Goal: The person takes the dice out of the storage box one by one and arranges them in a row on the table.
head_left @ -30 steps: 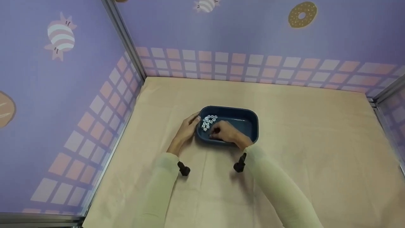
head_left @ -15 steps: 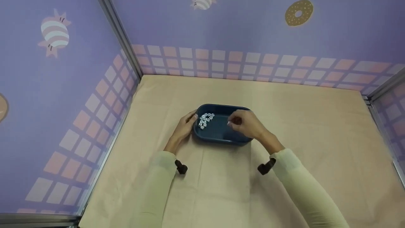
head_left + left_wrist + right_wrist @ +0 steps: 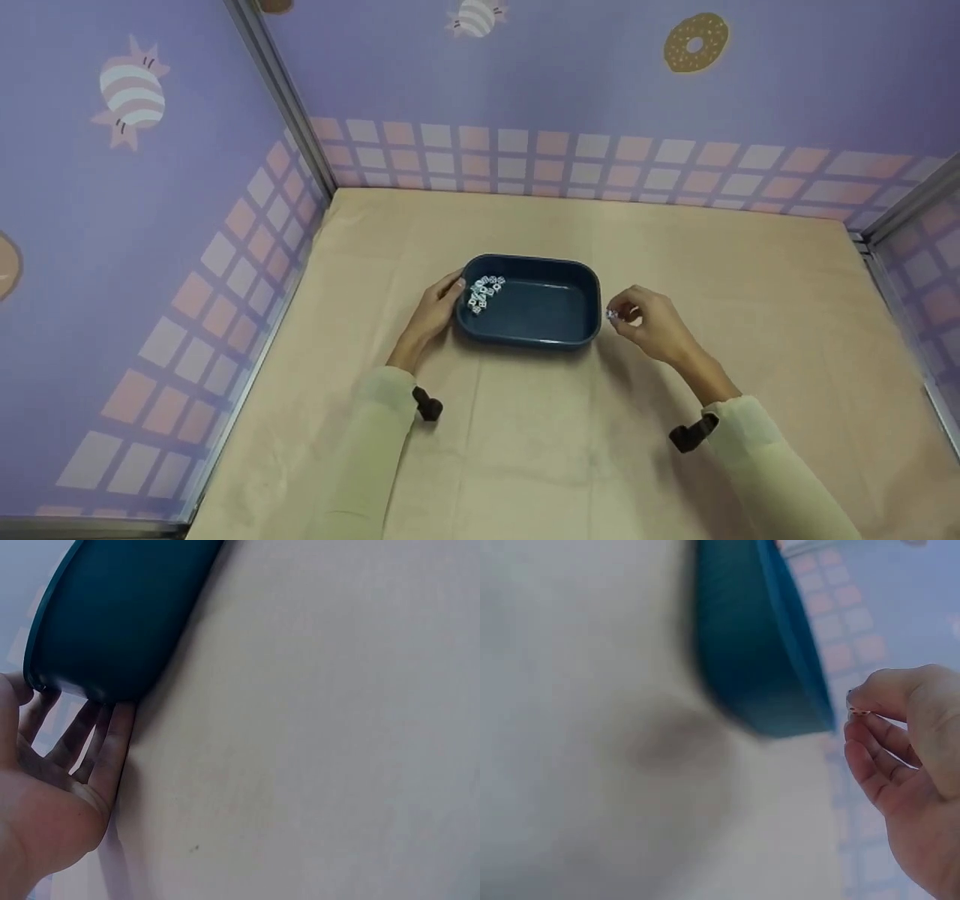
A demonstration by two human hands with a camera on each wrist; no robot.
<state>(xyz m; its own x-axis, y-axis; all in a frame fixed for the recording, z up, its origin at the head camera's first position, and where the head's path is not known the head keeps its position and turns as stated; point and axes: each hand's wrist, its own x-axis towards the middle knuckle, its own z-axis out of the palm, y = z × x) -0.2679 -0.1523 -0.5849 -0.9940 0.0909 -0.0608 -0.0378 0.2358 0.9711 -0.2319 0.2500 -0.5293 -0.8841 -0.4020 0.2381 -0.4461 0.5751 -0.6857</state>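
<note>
A dark blue rectangular dish (image 3: 536, 311) with rounded corners sits on the cloth-covered table. Several small white dice (image 3: 484, 292) lie bunched at its left end. My left hand (image 3: 436, 311) holds that end, thumb at the rim and fingers against the outer wall, as the left wrist view shows of the hand (image 3: 67, 772) too. Just outside the dish's right end, my right hand (image 3: 651, 326) pinches one small die (image 3: 613, 314) between thumb and fingertips. In the right wrist view the die (image 3: 860, 712) is mostly covered by the thumb.
A beige cloth (image 3: 525, 442) covers the table. Purple printed panels (image 3: 555, 90) stand along the back and left, joined by a metal post (image 3: 285, 97). A dark wrist-worn camera (image 3: 427, 405) sticks out from each sleeve.
My right hand has lifted a die out of the dish and carried it right, past the dish's right end. My left hand has stayed at the left end.
</note>
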